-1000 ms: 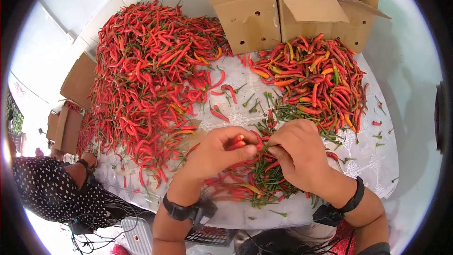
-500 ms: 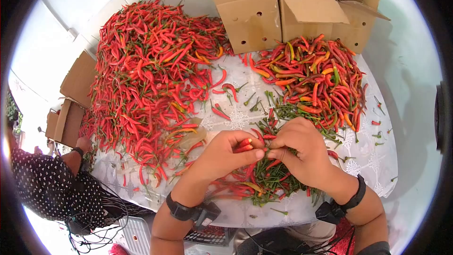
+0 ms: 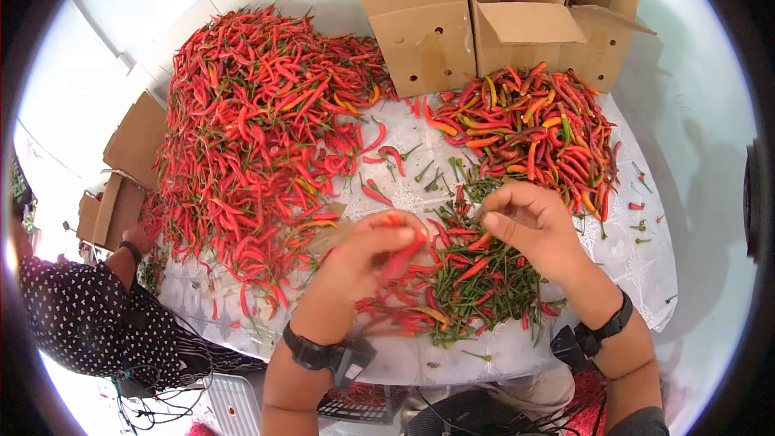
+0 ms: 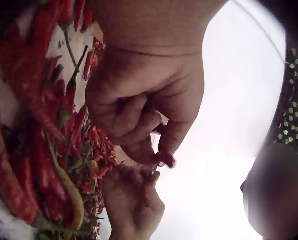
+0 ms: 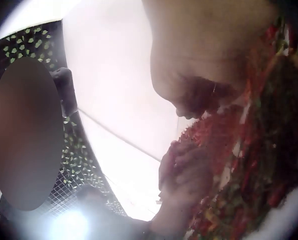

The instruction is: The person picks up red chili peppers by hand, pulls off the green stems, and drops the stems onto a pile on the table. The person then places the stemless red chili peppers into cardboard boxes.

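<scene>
My left hand [image 3: 367,246], blurred in the head view, holds red chili peppers [image 3: 401,258] with its fingers curled round them. A red pepper tip [image 4: 168,159] shows at its finger and thumb in the left wrist view. My right hand [image 3: 529,226] is apart from it to the right, fingers loosely bent and the thumb away from them, with no pepper visible in it. Below both hands lies a pile of green stems [image 3: 492,295] mixed with red chilies [image 3: 472,270].
A large heap of red chilies [image 3: 242,129] covers the left side. Another heap of red, orange and dark peppers [image 3: 541,133] lies at the back right before cardboard boxes [image 3: 428,40]. Loose stems [image 3: 640,228] dot the tablecloth [image 3: 638,274]. Another person [image 3: 89,327] is at the left.
My hands were together at a pepper's end; now they are apart. The right hand has moved up and right with its fingers loosened; the left has moved slightly left.
</scene>
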`<state>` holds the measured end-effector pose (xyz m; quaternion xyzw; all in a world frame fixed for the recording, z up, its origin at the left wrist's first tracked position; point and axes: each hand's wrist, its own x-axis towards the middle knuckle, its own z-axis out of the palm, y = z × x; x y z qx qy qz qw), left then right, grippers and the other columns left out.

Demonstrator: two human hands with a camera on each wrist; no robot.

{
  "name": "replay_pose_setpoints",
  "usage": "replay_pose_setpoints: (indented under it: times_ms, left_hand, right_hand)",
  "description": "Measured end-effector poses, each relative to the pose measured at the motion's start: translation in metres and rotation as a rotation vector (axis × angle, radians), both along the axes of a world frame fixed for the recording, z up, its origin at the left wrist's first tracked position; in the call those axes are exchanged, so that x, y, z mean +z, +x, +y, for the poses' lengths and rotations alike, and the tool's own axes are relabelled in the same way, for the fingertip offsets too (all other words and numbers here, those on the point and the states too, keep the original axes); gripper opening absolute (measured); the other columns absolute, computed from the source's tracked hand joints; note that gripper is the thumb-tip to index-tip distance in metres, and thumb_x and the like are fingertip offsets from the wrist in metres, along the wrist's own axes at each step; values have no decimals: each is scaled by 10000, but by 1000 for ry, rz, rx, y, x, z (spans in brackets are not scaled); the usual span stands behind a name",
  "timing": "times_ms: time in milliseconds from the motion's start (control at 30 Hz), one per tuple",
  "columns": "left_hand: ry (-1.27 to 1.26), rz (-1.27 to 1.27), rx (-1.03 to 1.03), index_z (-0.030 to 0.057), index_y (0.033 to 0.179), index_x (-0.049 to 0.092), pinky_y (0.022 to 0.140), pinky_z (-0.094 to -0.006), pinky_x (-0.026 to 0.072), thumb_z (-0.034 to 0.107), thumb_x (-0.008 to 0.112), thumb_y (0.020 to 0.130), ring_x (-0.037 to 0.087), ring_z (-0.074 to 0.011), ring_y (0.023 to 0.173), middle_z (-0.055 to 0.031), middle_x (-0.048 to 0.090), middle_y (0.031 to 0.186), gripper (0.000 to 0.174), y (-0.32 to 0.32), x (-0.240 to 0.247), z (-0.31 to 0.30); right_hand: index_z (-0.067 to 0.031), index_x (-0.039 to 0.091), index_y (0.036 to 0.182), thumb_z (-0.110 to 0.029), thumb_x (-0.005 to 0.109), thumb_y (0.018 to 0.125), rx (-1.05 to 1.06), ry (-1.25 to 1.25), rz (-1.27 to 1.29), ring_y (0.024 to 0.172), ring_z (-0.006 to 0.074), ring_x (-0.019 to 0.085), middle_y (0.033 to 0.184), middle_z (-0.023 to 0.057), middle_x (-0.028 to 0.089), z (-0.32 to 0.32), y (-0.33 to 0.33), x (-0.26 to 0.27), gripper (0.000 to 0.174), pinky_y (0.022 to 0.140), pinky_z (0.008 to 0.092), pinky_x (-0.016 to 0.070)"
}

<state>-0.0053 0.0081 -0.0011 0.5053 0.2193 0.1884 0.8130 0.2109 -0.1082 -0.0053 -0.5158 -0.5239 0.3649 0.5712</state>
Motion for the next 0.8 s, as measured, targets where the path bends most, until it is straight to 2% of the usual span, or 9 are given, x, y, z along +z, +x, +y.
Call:
replay_pose_setpoints:
  times_ms: [67, 100, 200, 300, 400, 500, 600, 700, 800]
  left_hand:
    - [-162, -68, 4, 27, 953, 599, 500, -250, 417, 296, 575, 904, 549, -126, 606, -84, 612, 787, 275, -3, -7, 10]
    - [-243, -101, 5, 36, 965, 587, 484, -259, 416, 311, 555, 914, 545, -138, 588, -96, 610, 788, 282, -3, -8, 13]
    - [-269, -61, 169, 54, 1011, 569, 434, -251, 393, 318, 546, 931, 535, -152, 555, -108, 606, 780, 276, 7, -6, 2]
    - [-319, -9, 165, 72, 1014, 566, 410, -220, 348, 272, 550, 944, 485, -111, 536, -68, 569, 736, 213, 9, 3, -3]
    - [-219, 49, 117, 70, 996, 574, 412, -187, 315, 210, 602, 924, 426, -65, 516, -13, 524, 697, 160, 5, -1, 0]
    - [-118, 142, 25, 86, 955, 573, 416, -202, 263, 160, 712, 848, 381, -37, 496, 21, 538, 706, 191, 4, -2, -1]
    - [-45, 212, -3, 86, 938, 571, 412, -196, 273, 217, 715, 854, 402, -30, 500, 29, 538, 709, 212, 8, -7, -4]
    - [-29, 253, 9, 63, 956, 587, 423, -194, 300, 189, 695, 872, 418, -40, 496, 19, 541, 717, 185, 14, -1, -14]
    - [21, 289, -33, 59, 969, 592, 447, -186, 318, 192, 717, 856, 456, -28, 543, 19, 581, 759, 215, 12, -5, -13]
  right_hand:
    - [-61, 664, 880, -73, 718, 743, -137, 169, -428, 853, 222, 607, 858, 80, 640, -1, 4, 7, 148, 816, 344, 460]
    - [-86, 674, 844, -50, 713, 690, -188, 241, -529, 885, 285, 583, 858, 85, 631, -2, 1, 11, 163, 834, 384, 449]
    - [-93, 683, 806, -63, 732, 670, 62, 110, -723, 884, 293, 572, 860, 71, 617, -8, 10, 17, 148, 806, 397, 449]
    - [-103, 694, 792, -97, 756, 641, 116, 67, -934, 917, 290, 557, 868, 61, 608, -9, 13, 13, 163, 804, 408, 440]
    - [-109, 695, 804, -128, 772, 619, 152, 21, -926, 946, 284, 549, 893, 54, 601, -8, 10, 9, 202, 824, 410, 432]
    - [-111, 696, 832, -135, 764, 631, 144, 85, -971, 946, 287, 546, 930, 53, 594, -8, 5, 3, 214, 825, 413, 429]
    - [-103, 677, 818, -133, 737, 663, 163, 126, -1002, 936, 289, 542, 942, 58, 584, -9, 5, 4, 168, 812, 410, 424]
    - [-98, 642, 819, -127, 704, 701, 137, 158, -1044, 916, 283, 544, 903, 63, 576, -7, 1, -3, 136, 799, 409, 416]
    - [-97, 607, 830, -134, 683, 731, 85, 150, -965, 880, 281, 552, 854, 63, 572, -6, -6, -1, 130, 797, 409, 409]
